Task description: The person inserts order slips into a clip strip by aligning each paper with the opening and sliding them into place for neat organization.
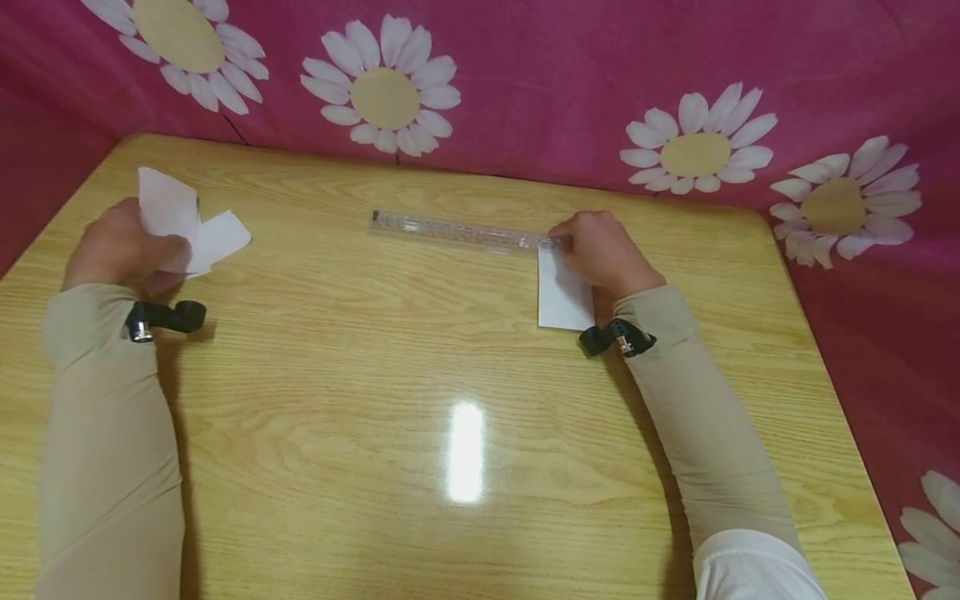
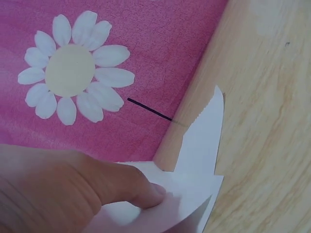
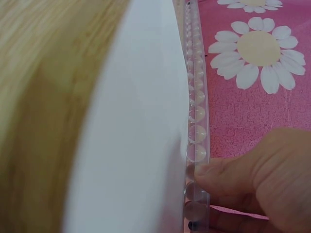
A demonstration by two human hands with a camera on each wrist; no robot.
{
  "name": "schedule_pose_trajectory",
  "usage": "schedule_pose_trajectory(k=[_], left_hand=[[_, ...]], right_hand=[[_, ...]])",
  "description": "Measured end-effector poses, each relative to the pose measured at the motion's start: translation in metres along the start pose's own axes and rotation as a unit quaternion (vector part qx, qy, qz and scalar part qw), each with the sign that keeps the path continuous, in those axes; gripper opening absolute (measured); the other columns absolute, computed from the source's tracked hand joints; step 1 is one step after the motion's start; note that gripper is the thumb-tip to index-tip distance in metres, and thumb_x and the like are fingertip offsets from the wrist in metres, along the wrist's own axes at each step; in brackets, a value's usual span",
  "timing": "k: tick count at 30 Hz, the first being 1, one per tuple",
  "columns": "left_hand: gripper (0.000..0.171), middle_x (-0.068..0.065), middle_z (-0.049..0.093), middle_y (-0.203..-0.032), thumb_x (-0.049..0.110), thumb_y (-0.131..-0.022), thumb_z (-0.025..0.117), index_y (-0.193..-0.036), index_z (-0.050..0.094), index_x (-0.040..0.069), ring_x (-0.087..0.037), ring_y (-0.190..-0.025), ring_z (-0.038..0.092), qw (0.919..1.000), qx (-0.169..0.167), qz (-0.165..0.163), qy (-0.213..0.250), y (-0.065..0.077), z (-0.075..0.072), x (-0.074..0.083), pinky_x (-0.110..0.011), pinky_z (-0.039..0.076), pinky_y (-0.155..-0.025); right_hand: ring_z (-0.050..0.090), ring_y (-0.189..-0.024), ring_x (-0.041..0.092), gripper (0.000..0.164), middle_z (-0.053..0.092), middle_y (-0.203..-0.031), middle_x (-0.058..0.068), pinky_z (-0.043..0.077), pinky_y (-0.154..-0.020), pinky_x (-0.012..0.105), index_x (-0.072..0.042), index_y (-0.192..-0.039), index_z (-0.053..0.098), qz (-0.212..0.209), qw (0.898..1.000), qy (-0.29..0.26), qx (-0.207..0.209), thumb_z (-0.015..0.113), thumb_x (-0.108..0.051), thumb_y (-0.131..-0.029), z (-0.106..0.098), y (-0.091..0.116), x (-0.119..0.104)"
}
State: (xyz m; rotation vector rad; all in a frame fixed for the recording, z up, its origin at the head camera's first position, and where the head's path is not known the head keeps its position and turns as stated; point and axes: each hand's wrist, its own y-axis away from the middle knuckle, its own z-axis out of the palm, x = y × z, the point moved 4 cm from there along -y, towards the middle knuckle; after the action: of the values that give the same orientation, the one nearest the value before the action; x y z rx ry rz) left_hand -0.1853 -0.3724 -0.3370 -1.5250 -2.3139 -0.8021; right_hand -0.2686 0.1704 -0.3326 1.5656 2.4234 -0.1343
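Note:
At the table's left, my left hand [image 1: 123, 246] grips several pieces of white paper [image 1: 168, 204]. In the left wrist view the thumb presses on the paper [image 2: 194, 189], and one piece with a jagged edge sticks up past it. My right hand [image 1: 603, 254], toward the back right, pinches the end of a clear plastic ruler [image 1: 457, 231] with a row of round shapes along it. Thumb and fingers lie on either side of the ruler [image 3: 197, 111] in the right wrist view. Another white paper piece [image 1: 562, 292] is against it; whether the fingers hold this paper too is hidden.
A light wood-grain table [image 1: 337, 375] lies under both hands, with a bright reflection near its middle. Behind its back edge hangs a pink cloth [image 1: 525, 100] with large white daisies. Small black cameras [image 1: 165, 317] are strapped to both wrists.

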Motion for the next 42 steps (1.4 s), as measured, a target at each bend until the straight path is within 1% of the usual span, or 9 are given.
schedule_pose_trajectory(k=[2, 5, 11, 16, 20, 27, 36, 40, 42], left_hand=[[0.079, -0.039, 0.039, -0.146, 0.022, -0.095, 0.059, -0.156, 0.021, -0.009, -0.055, -0.117, 0.041, 1.0, 0.001, -0.004, -0.002, 0.0, 0.0, 0.001, -0.067, 0.045, -0.096], [0.08, -0.04, 0.035, -0.151, 0.028, -0.1, 0.054, -0.159, 0.016, -0.009, -0.056, -0.123, 0.039, 0.9999, 0.003, -0.015, -0.006, -0.001, -0.001, 0.002, -0.072, 0.037, -0.109], [0.077, -0.042, 0.034, -0.15, 0.034, -0.103, 0.047, -0.157, 0.017, -0.012, -0.058, -0.124, 0.039, 0.9997, 0.01, -0.011, -0.018, -0.002, -0.002, 0.002, -0.073, 0.035, -0.112], [0.079, -0.043, 0.032, -0.153, 0.041, -0.104, 0.041, -0.156, 0.017, -0.013, -0.058, -0.128, 0.038, 0.9996, 0.012, -0.017, -0.021, -0.006, 0.0, 0.003, -0.072, 0.033, -0.116], [0.077, -0.046, 0.035, -0.149, 0.041, -0.104, 0.036, -0.152, 0.023, -0.018, -0.058, -0.125, 0.04, 0.9994, 0.025, -0.009, -0.024, -0.006, 0.0, 0.005, -0.071, 0.035, -0.114], [0.068, -0.045, 0.047, -0.133, 0.037, -0.103, 0.03, -0.137, 0.042, -0.021, -0.053, -0.111, 0.046, 0.997, 0.076, 0.008, -0.011, -0.003, 0.0, 0.006, -0.065, 0.04, -0.099], [0.073, -0.043, 0.046, -0.138, 0.043, -0.104, 0.027, -0.141, 0.046, -0.017, -0.054, -0.118, 0.04, 0.9952, 0.095, 0.003, 0.02, -0.004, 0.001, 0.009, -0.064, 0.036, -0.101], [0.076, -0.041, 0.048, -0.139, 0.047, -0.104, 0.028, -0.143, 0.047, -0.015, -0.049, -0.116, 0.044, 0.9953, 0.093, -0.003, 0.026, -0.005, 0.001, 0.011, -0.05, 0.042, -0.089], [0.078, -0.039, 0.049, -0.14, 0.049, -0.104, 0.027, -0.145, 0.047, -0.013, -0.047, -0.115, 0.046, 0.9955, 0.09, -0.007, 0.028, -0.006, 0.001, 0.012, -0.042, 0.041, -0.083]], right_hand=[[0.066, -0.109, 0.032, 0.036, 0.072, -0.129, 0.02, 0.054, -0.1, 0.049, -0.006, -0.128, 0.072, 0.003, 1.0, -0.001, -0.002, 0.054, -0.002, -0.097, 0.0, 0.0, 0.0], [0.066, -0.112, 0.032, 0.036, 0.072, -0.13, 0.02, 0.053, -0.102, 0.049, -0.006, -0.129, 0.072, 0.007, 1.0, -0.002, -0.005, 0.054, -0.002, -0.098, 0.0, 0.0, 0.0], [0.066, -0.111, 0.033, 0.035, 0.072, -0.13, 0.02, 0.053, -0.102, 0.048, -0.006, -0.129, 0.072, 0.009, 1.0, -0.006, -0.006, 0.055, -0.003, -0.099, 0.001, 0.0, 0.001], [0.067, -0.117, 0.035, 0.035, 0.071, -0.131, 0.02, 0.052, -0.104, 0.05, -0.005, -0.129, 0.071, 0.01, 1.0, -0.007, -0.01, 0.054, -0.003, -0.098, 0.001, -0.001, 0.001], [0.066, -0.118, 0.035, 0.036, 0.071, -0.131, 0.02, 0.051, -0.106, 0.05, -0.005, -0.13, 0.071, 0.008, 1.0, -0.005, -0.013, 0.053, -0.003, -0.099, 0.001, -0.001, 0.001], [0.066, -0.121, 0.036, 0.035, 0.072, -0.131, 0.019, 0.05, -0.108, 0.05, -0.006, -0.129, 0.072, 0.006, 1.0, -0.004, -0.012, 0.053, -0.003, -0.1, 0.001, -0.002, 0.001], [0.065, -0.123, 0.036, 0.035, 0.071, -0.132, 0.019, 0.05, -0.109, 0.05, -0.007, -0.13, 0.072, 0.014, 1.0, -0.009, -0.014, 0.054, -0.004, -0.1, 0.002, -0.001, 0.002], [0.065, -0.124, 0.037, 0.036, 0.071, -0.132, 0.019, 0.05, -0.109, 0.05, -0.007, -0.129, 0.072, 0.014, 1.0, -0.012, -0.015, 0.053, -0.002, -0.099, 0.001, -0.001, 0.002], [0.065, -0.125, 0.038, 0.036, 0.071, -0.132, 0.019, 0.05, -0.109, 0.051, -0.006, -0.129, 0.072, 0.013, 1.0, -0.012, -0.014, 0.053, -0.002, -0.099, 0.001, -0.001, 0.002]])
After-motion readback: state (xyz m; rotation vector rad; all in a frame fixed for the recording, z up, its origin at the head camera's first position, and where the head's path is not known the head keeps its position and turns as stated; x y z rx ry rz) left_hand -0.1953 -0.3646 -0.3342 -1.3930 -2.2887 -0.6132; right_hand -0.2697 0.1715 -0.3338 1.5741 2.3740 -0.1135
